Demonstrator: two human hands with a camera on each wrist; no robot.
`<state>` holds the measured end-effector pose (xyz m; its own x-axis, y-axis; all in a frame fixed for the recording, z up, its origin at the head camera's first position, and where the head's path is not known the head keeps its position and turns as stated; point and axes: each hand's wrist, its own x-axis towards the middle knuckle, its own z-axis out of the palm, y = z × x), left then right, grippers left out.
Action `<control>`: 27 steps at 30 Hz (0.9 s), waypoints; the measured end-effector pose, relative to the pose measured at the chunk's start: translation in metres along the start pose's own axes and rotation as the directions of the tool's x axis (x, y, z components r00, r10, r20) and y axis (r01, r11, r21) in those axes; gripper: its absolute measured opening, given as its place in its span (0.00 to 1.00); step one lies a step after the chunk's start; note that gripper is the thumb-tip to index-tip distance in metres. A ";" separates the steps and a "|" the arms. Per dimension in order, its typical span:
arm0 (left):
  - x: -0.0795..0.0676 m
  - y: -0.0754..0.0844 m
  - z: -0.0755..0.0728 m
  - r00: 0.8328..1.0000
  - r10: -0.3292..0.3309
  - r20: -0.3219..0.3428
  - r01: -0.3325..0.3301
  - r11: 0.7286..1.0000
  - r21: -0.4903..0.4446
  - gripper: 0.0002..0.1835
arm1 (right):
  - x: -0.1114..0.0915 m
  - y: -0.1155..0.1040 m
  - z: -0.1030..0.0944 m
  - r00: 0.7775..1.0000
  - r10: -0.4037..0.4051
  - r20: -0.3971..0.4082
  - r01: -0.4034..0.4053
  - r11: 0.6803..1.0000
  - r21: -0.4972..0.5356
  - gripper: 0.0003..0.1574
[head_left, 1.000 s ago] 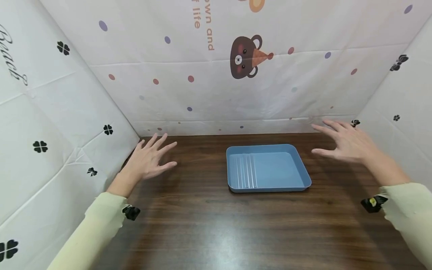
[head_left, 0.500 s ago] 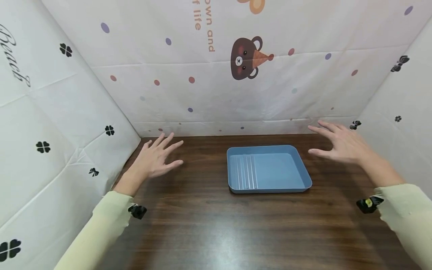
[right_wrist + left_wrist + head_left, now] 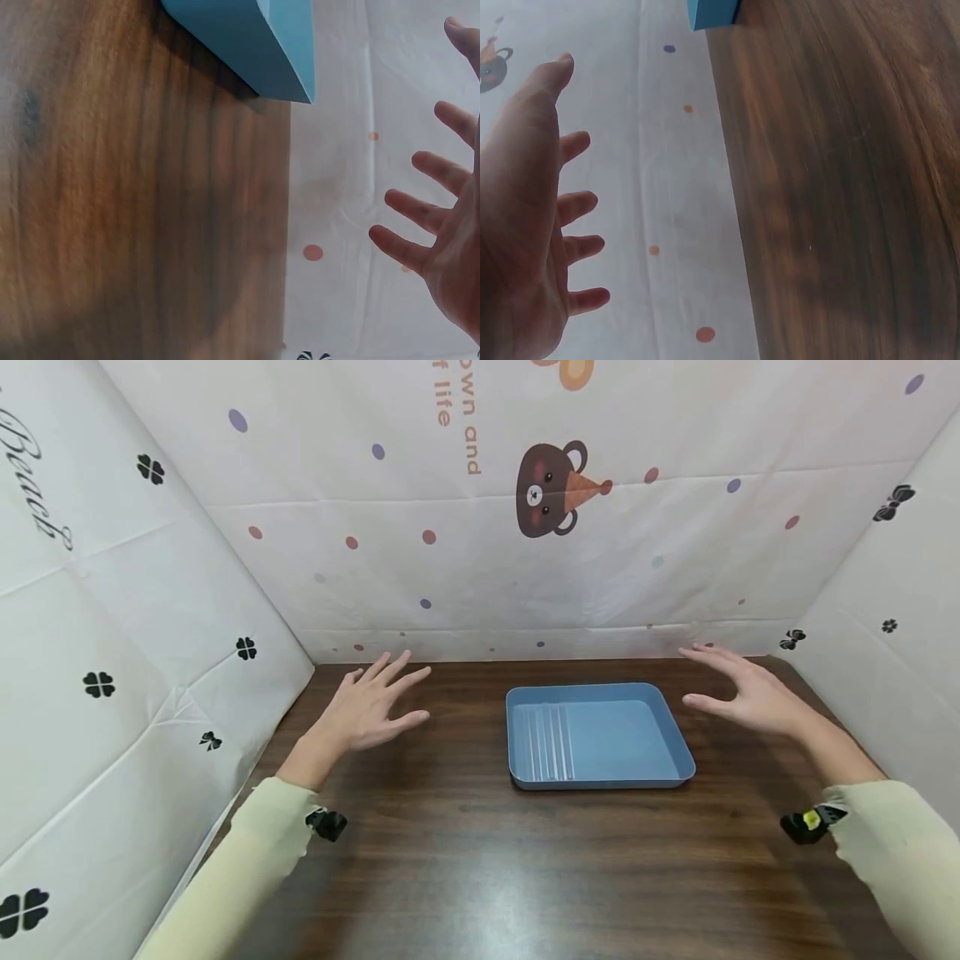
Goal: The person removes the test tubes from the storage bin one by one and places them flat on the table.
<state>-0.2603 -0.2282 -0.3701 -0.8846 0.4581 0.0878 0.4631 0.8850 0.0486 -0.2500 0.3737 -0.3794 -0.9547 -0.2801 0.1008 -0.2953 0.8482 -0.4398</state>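
A shallow blue tray (image 3: 622, 739) with raised ribs on its left part lies on the dark wooden table. My left hand (image 3: 367, 706) hovers over the table to the left of the tray, fingers spread and holding nothing. To the tray's right, my right hand (image 3: 757, 693) is held in the air with its thumb apart from the fingers. Neither hand touches the tray. A corner of the tray (image 3: 712, 11) shows at the top of the left wrist view, and its side (image 3: 240, 45) in the right wrist view.
A white cloth wall (image 3: 465, 560) with a printed bear and dots rises behind the table (image 3: 450, 860). White cloth side walls (image 3: 135, 610) with dark clover prints stand at left and right. A small black device sits at each sleeve cuff.
My left hand has moved to the right, nearer the tray. The right hand has shifted slightly left and its fingers have dipped a little. The tray has stayed in place.
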 end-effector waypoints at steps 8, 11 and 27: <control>0.004 0.009 0.002 1.000 0.007 -0.003 -0.007 0.999 -0.035 0.43 | -0.003 0.004 0.015 0.999 -0.028 -0.024 0.029 0.997 0.069 0.50; 0.005 0.012 0.001 1.000 0.009 0.000 -0.009 0.999 -0.045 0.43 | -0.003 0.006 0.020 0.998 -0.045 -0.036 0.047 0.996 0.075 0.49; 0.008 0.020 0.001 0.999 0.033 -0.005 -0.033 0.998 -0.056 0.42 | -0.011 0.016 0.043 0.980 -0.194 -0.044 0.197 0.975 0.101 0.33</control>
<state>-0.2581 -0.2071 -0.3694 -0.8684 0.4868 0.0938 0.4948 0.8630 0.1017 -0.2427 0.3712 -0.4262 -0.8801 -0.4189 0.2234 -0.4724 0.7262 -0.4995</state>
